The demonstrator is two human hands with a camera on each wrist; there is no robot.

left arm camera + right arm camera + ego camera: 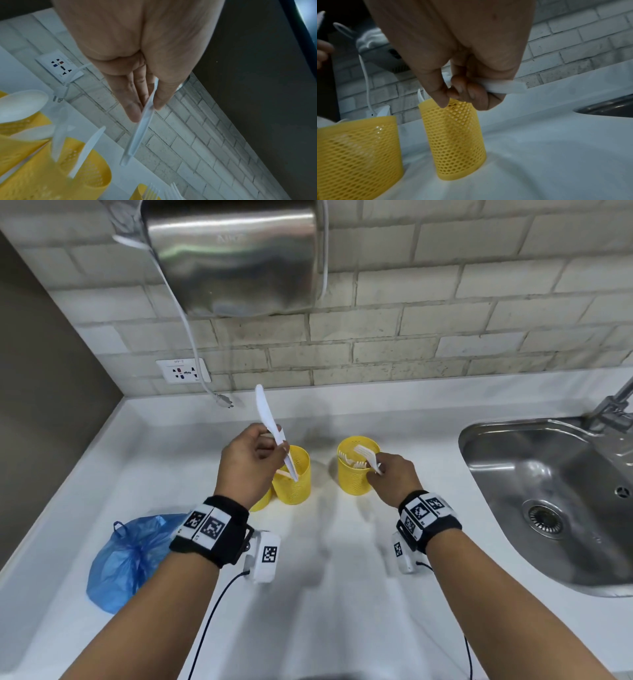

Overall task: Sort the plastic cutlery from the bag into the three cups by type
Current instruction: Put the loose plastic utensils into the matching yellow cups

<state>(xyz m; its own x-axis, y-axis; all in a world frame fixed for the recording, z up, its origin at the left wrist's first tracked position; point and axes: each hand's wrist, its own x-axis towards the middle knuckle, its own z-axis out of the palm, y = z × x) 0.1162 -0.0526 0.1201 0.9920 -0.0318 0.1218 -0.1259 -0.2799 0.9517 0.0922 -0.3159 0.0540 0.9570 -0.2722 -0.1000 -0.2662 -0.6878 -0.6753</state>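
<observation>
My left hand (278,444) pinches a white plastic knife (264,414), blade pointing up, its handle end hanging over the middle yellow mesh cup (296,486). In the left wrist view the knife (137,136) runs out from between thumb and fingers (132,112), above a cup of knives (85,174) and a spoon (20,105). My right hand (376,470) grips a white fork (366,455) over the right cup (356,479), which has forks in it. The fork handle (503,86) sticks out sideways above that cup (453,136). A third cup (262,503) is mostly hidden behind my left wrist. The blue plastic bag (126,556) lies at the left.
A steel sink (548,559) with a faucet (613,402) takes up the right of the white counter (342,594). A hand dryer (233,254) hangs on the brick wall, its cord and loose plug (224,401) resting below a wall socket (183,370).
</observation>
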